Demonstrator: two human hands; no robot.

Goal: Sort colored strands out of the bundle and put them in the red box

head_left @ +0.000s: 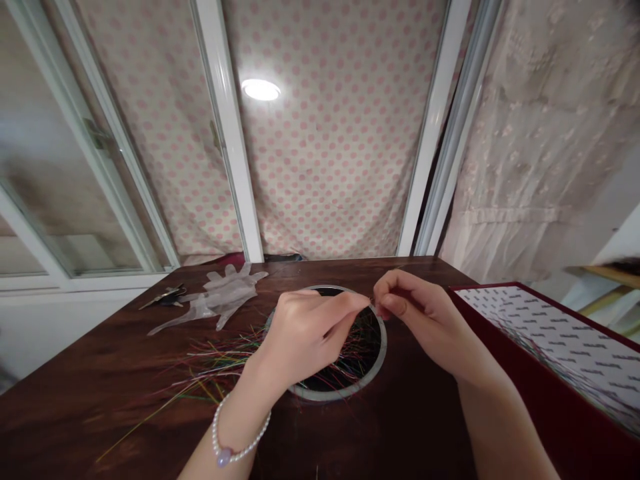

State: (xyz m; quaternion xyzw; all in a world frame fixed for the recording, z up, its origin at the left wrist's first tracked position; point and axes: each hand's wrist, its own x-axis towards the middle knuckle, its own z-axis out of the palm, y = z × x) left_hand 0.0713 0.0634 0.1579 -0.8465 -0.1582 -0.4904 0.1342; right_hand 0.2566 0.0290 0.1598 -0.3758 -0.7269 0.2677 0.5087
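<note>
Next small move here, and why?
Probably hold the left hand steady and let the right hand pull gently away. The left hand's fingertips are pinched, the right's sit close by near the bowl rim, and something tiny seems to lie between, too small to identify. Loose strands spill leftward from the bowl, so slow seems safer.

Illegible repeated lettering on box lining

Left hand and right hand pinch, fingertips close together.
</note>
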